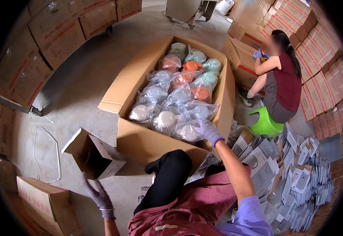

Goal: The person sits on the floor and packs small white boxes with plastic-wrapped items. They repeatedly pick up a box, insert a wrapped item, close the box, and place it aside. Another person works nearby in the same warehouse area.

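A large open carton point(108, 96) in front of me holds rows of round, pot-like pieces with short handles or spouts, each in a clear plastic bag. Their colours are orange, mint green, grey-blue and cream. My right hand point(207, 131), in a pale purple glove, reaches over the near right corner and grips the bag of a cream pot point(188, 133). Its fingertips are partly lost against the plastic. My left hand point(98, 196), gloved too, is open with fingers spread and holds nothing. Just above it a small box point(110, 159) lies tilted on the floor, flaps up and dark inside.
On the right, a co-worker point(286, 82) sits on a green stool point(266, 122) beside another carton point(240, 59). Flattened white-and-grey boxes point(293, 173) pile up below. Stacked cartons point(57, 33) line both sides. A closed carton point(45, 204) stands lower left, near a white strap point(57, 157).
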A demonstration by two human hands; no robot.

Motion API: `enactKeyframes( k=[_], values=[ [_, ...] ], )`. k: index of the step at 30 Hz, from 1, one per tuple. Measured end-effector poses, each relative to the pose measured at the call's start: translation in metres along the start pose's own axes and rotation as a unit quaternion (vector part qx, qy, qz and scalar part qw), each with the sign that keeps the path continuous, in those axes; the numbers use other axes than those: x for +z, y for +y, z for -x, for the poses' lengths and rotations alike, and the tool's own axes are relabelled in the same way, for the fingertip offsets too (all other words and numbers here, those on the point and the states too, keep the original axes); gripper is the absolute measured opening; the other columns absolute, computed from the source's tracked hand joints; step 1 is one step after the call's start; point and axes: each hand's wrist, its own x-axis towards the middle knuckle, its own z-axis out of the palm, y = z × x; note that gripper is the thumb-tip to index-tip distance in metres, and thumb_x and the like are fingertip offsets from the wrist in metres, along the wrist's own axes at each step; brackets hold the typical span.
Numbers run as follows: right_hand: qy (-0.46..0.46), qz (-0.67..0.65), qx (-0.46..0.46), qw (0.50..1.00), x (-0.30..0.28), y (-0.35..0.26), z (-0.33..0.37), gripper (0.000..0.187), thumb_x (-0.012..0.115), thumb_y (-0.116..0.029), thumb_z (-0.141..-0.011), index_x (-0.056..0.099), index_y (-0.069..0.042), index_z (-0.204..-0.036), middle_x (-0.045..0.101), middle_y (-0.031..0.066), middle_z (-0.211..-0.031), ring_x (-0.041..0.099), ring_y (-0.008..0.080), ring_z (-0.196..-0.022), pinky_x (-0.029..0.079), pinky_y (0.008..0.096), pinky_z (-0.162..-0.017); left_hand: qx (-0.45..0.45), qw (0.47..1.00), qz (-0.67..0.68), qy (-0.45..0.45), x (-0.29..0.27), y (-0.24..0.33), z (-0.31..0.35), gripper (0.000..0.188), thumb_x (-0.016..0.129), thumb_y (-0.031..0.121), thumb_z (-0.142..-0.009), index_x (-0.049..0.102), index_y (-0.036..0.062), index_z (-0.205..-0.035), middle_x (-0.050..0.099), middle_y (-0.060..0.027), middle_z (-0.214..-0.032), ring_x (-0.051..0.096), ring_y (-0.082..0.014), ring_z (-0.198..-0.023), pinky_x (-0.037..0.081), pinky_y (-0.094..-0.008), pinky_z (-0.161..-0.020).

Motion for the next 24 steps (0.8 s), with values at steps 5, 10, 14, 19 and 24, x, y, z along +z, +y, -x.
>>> enactKeyframes(
  k=[5, 10, 14, 19, 24],
  values=[
    [-0.063, 0.121, 0.041, 0.990, 0.059, 0.099, 0.021, 0.041, 0.063, -0.019, -0.070, 0.056, -0.002, -0.107, 0.059, 0.0262, -0.108, 0.056, 0.0382, -0.104, 0.044, 0.0435, -0.092, 0.034, 0.976, 0.123, -0.179, 0.074, 0.050, 0.026, 0.047, 0.048, -0.002, -0.088, 0.039, -0.0023, -0.134, 0.044, -0.0154, -0.136, 0.040, -0.0271, -0.128, 0.026, -0.0364, -0.109],
    [-0.024, 0.055, 0.042, 0.997, 0.057, 0.062, 0.019, 0.038, 0.065, -0.014, -0.069, 0.055, -0.001, -0.103, 0.063, 0.0228, -0.098, 0.061, 0.0379, -0.093, 0.048, 0.0442, -0.083, 0.072, 0.948, 0.150, -0.270, 0.102, 0.079, 0.024, 0.042, 0.054, 0.000, -0.082, 0.050, -0.0021, -0.124, 0.049, -0.0197, -0.127, 0.046, -0.0336, -0.120, 0.034, -0.0384, -0.103],
    [0.144, -0.218, 0.046, 0.964, 0.010, 0.026, 0.027, 0.037, 0.069, -0.013, -0.072, 0.055, 0.000, -0.105, 0.064, 0.0164, -0.089, 0.063, 0.0236, -0.082, 0.048, 0.0353, -0.075, 0.121, 0.931, 0.162, -0.303, 0.123, 0.088, 0.011, 0.041, 0.055, 0.002, -0.083, 0.050, -0.0030, -0.123, 0.052, -0.0200, -0.123, 0.049, -0.0330, -0.116, 0.037, -0.0373, -0.101],
    [0.287, -0.248, 0.007, 0.925, -0.129, -0.063, 0.040, 0.035, 0.069, -0.011, -0.075, 0.057, 0.003, -0.104, 0.063, 0.0061, -0.091, 0.058, 0.0124, -0.081, 0.047, 0.0276, -0.076, 0.060, 0.897, 0.271, -0.345, 0.156, 0.127, -0.019, 0.047, 0.061, 0.009, -0.086, 0.045, -0.0037, -0.128, 0.052, -0.0176, -0.123, 0.050, -0.0277, -0.115, 0.039, -0.0343, -0.099],
    [0.314, -0.450, -0.025, 0.835, -0.216, -0.116, 0.098, 0.030, 0.063, -0.009, -0.079, 0.061, 0.002, -0.107, 0.063, 0.0044, -0.098, 0.058, 0.0100, -0.086, 0.046, 0.0243, -0.078, 0.064, 0.759, 0.423, -0.490, 0.172, 0.180, -0.017, 0.049, 0.045, 0.033, -0.097, 0.038, 0.0072, -0.137, 0.041, -0.0181, -0.137, 0.047, -0.0350, -0.120, 0.041, -0.0424, -0.099]
  ],
)
